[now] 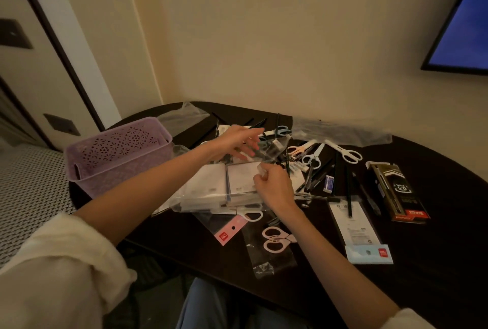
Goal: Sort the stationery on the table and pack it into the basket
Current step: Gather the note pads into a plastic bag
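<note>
- Nearest the viewer, two bare forearms with pale rolled sleeves reach forward over a dark round table point(412, 262) strewn with stationery.
- Near the front edge, pink-handled scissors point(276, 239) lie in a clear sleeve, handle rings to the left, long axis running left to right.
- To their right, a packaged strip with a light blue header card point(368, 253) lies with its long axis running near to far.
- The right hand point(273, 186) is in the middle of the table, back of the hand up, fingers curled in and pinching a small pale thing at the fingertips; what it is cannot be made out.
- Under and left of that hand lies a stack of flat clear-wrapped packets point(211, 188), roughly square, lying flat.
- The left hand point(236, 142) is stretched farther out, palm down, fingers spread apart and straight, hovering over or brushing crinkled clear wrapping; motion blur hides whether it touches.
- At the left edge stands the lilac perforated basket point(118, 154), upright, its long axis running left to right, just beside the left forearm.
- Right of the hands, white scissors point(343, 153) and blue-handled scissors point(313, 158) lie among dark pens, mostly angled near to far.
- Far right, a black pen box point(396, 191) lies flat, long axis near to far.
</note>
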`<state>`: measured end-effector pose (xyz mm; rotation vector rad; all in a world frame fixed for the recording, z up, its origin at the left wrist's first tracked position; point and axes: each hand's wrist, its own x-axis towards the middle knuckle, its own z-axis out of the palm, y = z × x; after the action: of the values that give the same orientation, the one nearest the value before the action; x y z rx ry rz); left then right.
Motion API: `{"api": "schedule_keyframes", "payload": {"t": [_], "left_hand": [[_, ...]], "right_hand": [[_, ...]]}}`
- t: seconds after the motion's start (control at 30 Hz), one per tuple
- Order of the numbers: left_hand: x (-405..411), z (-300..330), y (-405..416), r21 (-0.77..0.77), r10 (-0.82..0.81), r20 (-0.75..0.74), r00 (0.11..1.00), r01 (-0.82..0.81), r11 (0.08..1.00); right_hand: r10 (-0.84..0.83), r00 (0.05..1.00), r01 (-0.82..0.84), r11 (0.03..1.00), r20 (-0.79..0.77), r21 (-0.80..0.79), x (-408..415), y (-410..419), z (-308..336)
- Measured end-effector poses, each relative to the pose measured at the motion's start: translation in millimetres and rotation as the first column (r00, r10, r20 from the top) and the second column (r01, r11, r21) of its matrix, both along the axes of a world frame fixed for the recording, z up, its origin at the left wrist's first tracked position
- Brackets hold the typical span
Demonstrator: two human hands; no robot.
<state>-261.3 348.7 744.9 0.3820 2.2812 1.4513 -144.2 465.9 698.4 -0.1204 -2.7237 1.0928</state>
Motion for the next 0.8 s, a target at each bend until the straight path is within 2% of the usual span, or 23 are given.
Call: {"api": "schedule_keyframes", "payload": {"t": [0.1, 0.2, 0.33, 0.4, 0.5, 0.6, 0.7, 0.8], "left_hand": [[-5, 18, 29, -0.255, -0.134, -0.117, 0.984, 0.101, 0.962], [-6, 27, 60, -0.468, -0.268, -0.181, 0.946, 0.157, 0.87], [-10, 28, 84, -0.637, -0.343, -0.198, 0.918, 0.145, 0.757], [-14, 26, 88, -0.661, -0.315, -0.195, 0.929, 0.113, 0.742], [-23, 26, 84, -0.6, -0.227, -0.139, 0.964, 0.101, 0.794], [-35, 28, 66, -0.397, -0.075, 0.034, 0.997, 0.083, 0.914], [-42, 22, 42, -0.194, 0.038, 0.239, 0.97, 0.01, 0.981], [-47, 13, 25, -0.077, 0.024, 0.376, 0.926, 0.005, 0.997]], "right_hand": [[-0.007, 1.0, 0.006, 0.998, 0.009, 0.058, 2, -1, 0], [-0.011, 1.0, 0.01, 0.996, 0.009, 0.084, 2, -2, 1], [-0.006, 1.0, 0.007, 0.994, -0.003, 0.113, 4, -2, 1], [-0.002, 1.0, 0.005, 0.992, -0.026, 0.128, 5, -2, -1], [0.046, 0.999, -0.041, 0.988, -0.026, 0.152, 8, -4, -3], [0.08, 0.997, -0.076, 0.965, -0.005, 0.251, 11, -5, -9], [0.098, 0.995, -0.097, 0.952, 0.011, 0.29, 11, -4, -11], [0.133, 0.99, -0.138, 0.963, 0.037, 0.233, 7, -1, -9]]}}
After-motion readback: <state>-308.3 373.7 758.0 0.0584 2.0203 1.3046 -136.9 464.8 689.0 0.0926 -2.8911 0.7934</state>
